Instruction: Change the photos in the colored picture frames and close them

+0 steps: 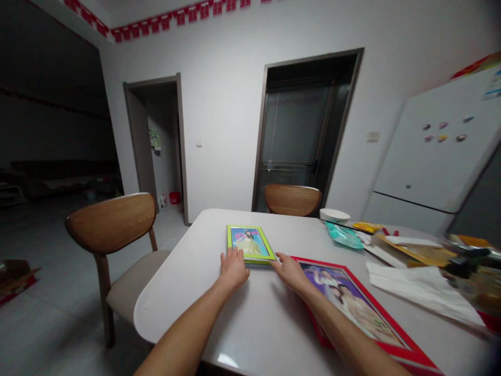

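Observation:
A small photo frame with a lime-green border lies on the white table, holding a picture of a person in a pale dress. My left hand rests at its near left edge, fingers spread and stretched out over the border. At the near right corner, the extended fingertips of my right hand touch the frame. Beneath my right forearm lies a larger red-bordered photo frame with a group picture on a purple background. My forearm hides part of it.
The white table has a rounded left corner. On its right side are a white bowl, a teal packet, white paper and a brown envelope. Wooden chairs stand at the left and far side.

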A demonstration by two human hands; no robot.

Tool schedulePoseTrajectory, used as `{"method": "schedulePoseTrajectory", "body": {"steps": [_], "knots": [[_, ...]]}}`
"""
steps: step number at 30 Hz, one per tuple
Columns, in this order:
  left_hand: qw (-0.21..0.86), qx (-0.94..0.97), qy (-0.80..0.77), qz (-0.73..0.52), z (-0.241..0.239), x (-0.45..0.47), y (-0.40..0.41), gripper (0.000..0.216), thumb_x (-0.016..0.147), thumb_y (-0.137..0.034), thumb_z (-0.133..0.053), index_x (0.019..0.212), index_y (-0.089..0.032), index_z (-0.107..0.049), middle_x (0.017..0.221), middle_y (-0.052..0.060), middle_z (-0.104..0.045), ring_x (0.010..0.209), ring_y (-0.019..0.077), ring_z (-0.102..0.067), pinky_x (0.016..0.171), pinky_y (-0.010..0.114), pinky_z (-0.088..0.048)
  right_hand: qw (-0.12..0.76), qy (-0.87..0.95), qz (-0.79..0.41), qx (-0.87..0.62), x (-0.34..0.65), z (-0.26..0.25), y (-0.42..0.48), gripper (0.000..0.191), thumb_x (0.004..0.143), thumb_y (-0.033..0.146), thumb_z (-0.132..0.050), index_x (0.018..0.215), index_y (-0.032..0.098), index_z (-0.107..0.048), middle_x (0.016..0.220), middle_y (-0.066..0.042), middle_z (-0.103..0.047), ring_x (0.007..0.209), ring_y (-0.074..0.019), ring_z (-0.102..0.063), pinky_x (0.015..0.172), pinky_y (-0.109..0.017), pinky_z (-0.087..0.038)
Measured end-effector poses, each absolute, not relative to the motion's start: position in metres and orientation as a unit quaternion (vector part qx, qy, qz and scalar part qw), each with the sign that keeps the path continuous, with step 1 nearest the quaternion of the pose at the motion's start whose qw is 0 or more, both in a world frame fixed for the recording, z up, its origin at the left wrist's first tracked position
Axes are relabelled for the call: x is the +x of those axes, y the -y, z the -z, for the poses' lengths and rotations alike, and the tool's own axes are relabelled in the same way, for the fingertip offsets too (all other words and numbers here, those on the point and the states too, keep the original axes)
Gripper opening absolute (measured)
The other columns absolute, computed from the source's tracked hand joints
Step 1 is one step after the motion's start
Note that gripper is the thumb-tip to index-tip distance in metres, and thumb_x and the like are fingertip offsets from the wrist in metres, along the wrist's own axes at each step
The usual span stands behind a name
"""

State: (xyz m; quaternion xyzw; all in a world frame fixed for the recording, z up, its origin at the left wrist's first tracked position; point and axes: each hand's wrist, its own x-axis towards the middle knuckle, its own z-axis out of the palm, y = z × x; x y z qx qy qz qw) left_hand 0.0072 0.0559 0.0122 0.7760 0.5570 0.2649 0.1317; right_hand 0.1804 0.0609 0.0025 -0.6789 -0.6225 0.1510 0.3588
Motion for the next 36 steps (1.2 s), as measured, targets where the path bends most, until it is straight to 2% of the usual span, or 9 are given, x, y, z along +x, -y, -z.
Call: {"method": "schedulePoseTrajectory", "body": {"steps": [5, 11, 13, 18, 22, 25, 28, 31, 36], "knots": [[0.125, 0.784, -0.547, -0.264, -0.002, -0.008, -0.052, 0.040, 0.062, -0.010, -0.056, 0.101, -0.013, -0.047, 0.112, 0.011, -0.048, 0.112, 0.0235, -0.033, 0.092, 0.032, -0.029, 0.397, 0.551, -0.200, -0.706, 0.169, 0.003, -0.078, 0.031, 0.062, 0.026, -0.050, 0.088, 0.011, -0.060, 0.093, -0.017, -0.062, 0.093, -0.0263, -0.054, 0.078, -0.034, -0.039], [0.157, 0.758, -0.546, -0.322, -0.006, -0.015, -0.022, 0.031, 0.068, -0.018, -0.052, 0.099, -0.014, -0.048, 0.098, 0.008, -0.054, 0.097, 0.0217, -0.045, 0.083, 0.032, -0.036, 0.469, 0.516, -0.315, -0.643, 0.158, -0.014, -0.050, 0.032, 0.068, 0.033, -0.040, 0.084, 0.011, -0.056, 0.082, -0.012, -0.064, 0.074, -0.0190, -0.059, 0.061, -0.028, -0.047], [0.180, 0.751, -0.536, -0.341, -0.009, -0.019, -0.010, 0.030, 0.069, -0.021, -0.053, 0.099, -0.015, -0.049, 0.094, 0.007, -0.056, 0.091, 0.0205, -0.049, 0.081, 0.031, -0.039, 0.488, 0.528, -0.348, -0.601, 0.147, -0.025, -0.031, 0.032, 0.069, 0.034, -0.039, 0.086, 0.012, -0.055, 0.083, -0.009, -0.064, 0.073, -0.0164, -0.059, 0.061, -0.025, -0.047], [0.301, 0.710, -0.462, -0.438, -0.027, -0.030, 0.022, 0.048, 0.073, -0.031, -0.052, 0.116, -0.014, -0.038, 0.112, 0.009, -0.052, 0.102, 0.0197, -0.047, 0.086, 0.029, -0.038, 0.559, 0.553, -0.341, -0.516, 0.122, -0.053, 0.040, 0.039, 0.066, 0.037, -0.050, 0.098, 0.014, -0.052, 0.086, -0.007, -0.062, 0.076, -0.0182, -0.057, 0.066, -0.027, -0.047], [0.477, 0.573, -0.346, -0.569, -0.046, -0.045, 0.051, 0.058, 0.075, -0.038, -0.050, 0.123, -0.013, -0.028, 0.121, 0.012, -0.045, 0.113, 0.0230, -0.039, 0.092, 0.035, -0.032, 0.486, 0.717, -0.243, -0.438, 0.115, -0.054, 0.092, 0.041, 0.063, 0.030, -0.057, 0.104, 0.024, -0.053, 0.084, -0.005, -0.061, 0.072, -0.0179, -0.056, 0.063, -0.027, -0.047], [0.551, 0.516, -0.307, -0.579, -0.050, -0.054, 0.068, 0.064, 0.073, -0.042, -0.052, 0.124, -0.015, -0.025, 0.121, 0.011, -0.045, 0.112, 0.0248, -0.040, 0.092, 0.036, -0.033, 0.412, 0.828, -0.162, -0.344, 0.110, -0.040, 0.108, 0.050, 0.059, 0.026, -0.060, 0.108, 0.028, -0.052, 0.075, -0.004, -0.060, 0.065, -0.0170, -0.055, 0.057, -0.026, -0.046], [0.577, 0.511, -0.305, -0.559, -0.039, -0.057, 0.072, 0.071, 0.068, -0.039, -0.059, 0.125, -0.015, -0.024, 0.119, 0.011, -0.047, 0.109, 0.0257, -0.043, 0.090, 0.036, -0.035, 0.326, 0.878, -0.113, -0.331, 0.099, -0.024, 0.108, 0.054, 0.057, 0.024, -0.061, 0.110, 0.023, -0.052, 0.078, -0.007, -0.060, 0.070, -0.0190, -0.055, 0.060, -0.027, -0.046], [0.560, 0.548, -0.318, -0.534, -0.018, -0.059, 0.065, 0.070, 0.067, -0.033, -0.059, 0.124, -0.013, -0.025, 0.120, 0.011, -0.047, 0.109, 0.0248, -0.043, 0.091, 0.035, -0.035, 0.263, 0.890, -0.105, -0.359, 0.085, -0.011, 0.102, 0.049, 0.056, 0.017, -0.057, 0.105, 0.018, -0.054, 0.080, -0.009, -0.059, 0.075, -0.0202, -0.054, 0.065, -0.029, -0.045], [0.406, 0.640, -0.467, -0.456, 0.013, -0.069, 0.052, 0.065, 0.063, -0.019, -0.057, 0.122, -0.013, -0.031, 0.123, 0.008, -0.044, 0.113, 0.0214, -0.038, 0.096, 0.032, -0.028, 0.233, 0.878, -0.127, -0.398, 0.068, 0.012, 0.094, 0.036, 0.056, 0.013, -0.054, 0.091, 0.018, -0.057, 0.084, -0.008, -0.057, 0.080, -0.0197, -0.051, 0.069, -0.030, -0.043]]}}
